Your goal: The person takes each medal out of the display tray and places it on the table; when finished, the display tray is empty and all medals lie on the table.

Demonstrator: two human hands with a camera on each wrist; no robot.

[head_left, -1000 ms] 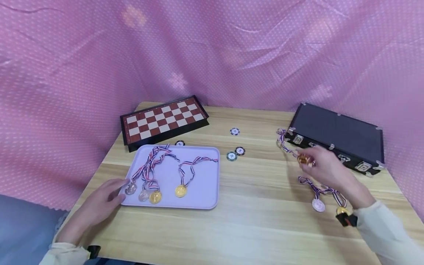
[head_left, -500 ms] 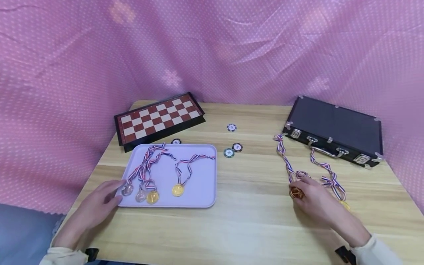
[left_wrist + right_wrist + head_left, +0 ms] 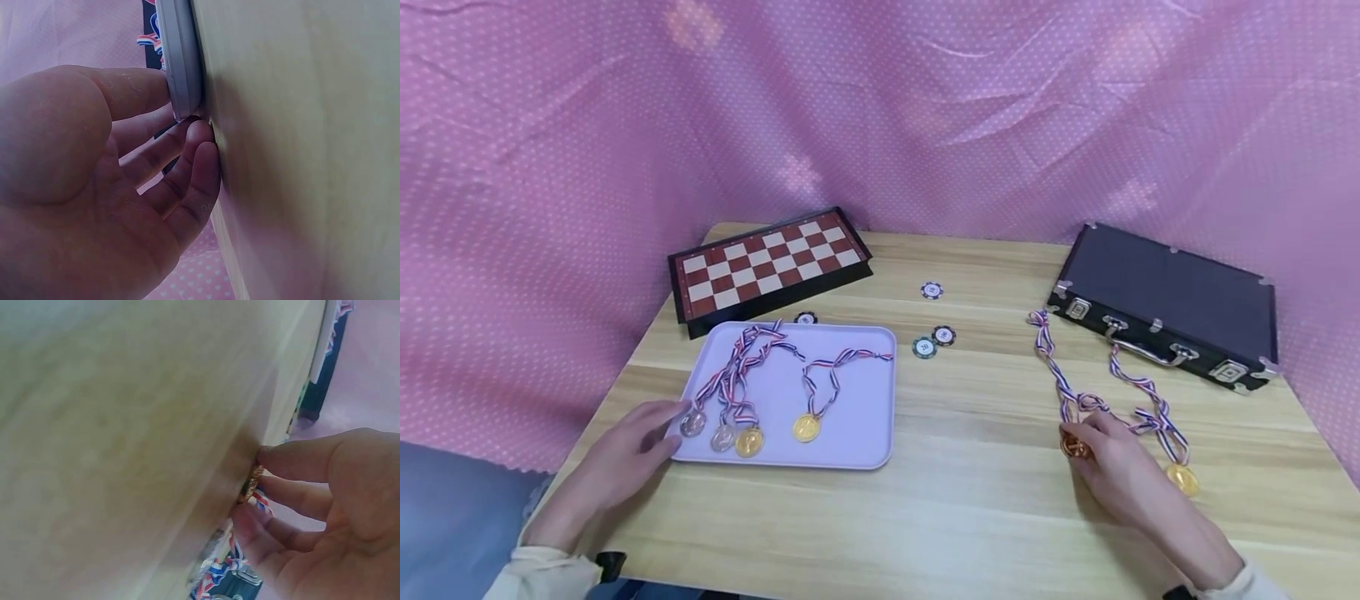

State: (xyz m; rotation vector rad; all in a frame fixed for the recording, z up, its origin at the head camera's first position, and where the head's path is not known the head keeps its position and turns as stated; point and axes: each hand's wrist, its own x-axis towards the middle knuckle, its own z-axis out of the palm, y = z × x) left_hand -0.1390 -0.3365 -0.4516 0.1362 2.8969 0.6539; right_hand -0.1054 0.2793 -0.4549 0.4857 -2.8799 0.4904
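Note:
My right hand [image 3: 1116, 462] pinches a bronze-coloured medal [image 3: 1075, 444] between thumb and fingertips, low over the table; its striped ribbon [image 3: 1054, 367] trails back toward the black case. In the right wrist view the medal [image 3: 252, 482] is edge-on, near the tabletop. Just right of this hand lies a gold medal [image 3: 1182, 479], and a silver one [image 3: 211, 553] shows below the fingers in the right wrist view. My left hand [image 3: 621, 458] grips the near left corner of a lilac tray [image 3: 850, 450], thumb at its wall [image 3: 178, 69]. Silver medals [image 3: 722, 437] and gold medals [image 3: 807, 427] with ribbons lie in it.
A folded chessboard box [image 3: 771, 267] stands behind the tray. Poker chips [image 3: 924, 347] lie mid-table, another [image 3: 806, 318] at the tray's back rim. The black case [image 3: 1168, 296] with metal latches sits at the back right. A pink curtain [image 3: 970, 125] hangs behind the table.
My right hand has brought the bronze medal from beside the case toward the table's front, and its ribbon now stretches out behind. The left hand stays at the tray corner.

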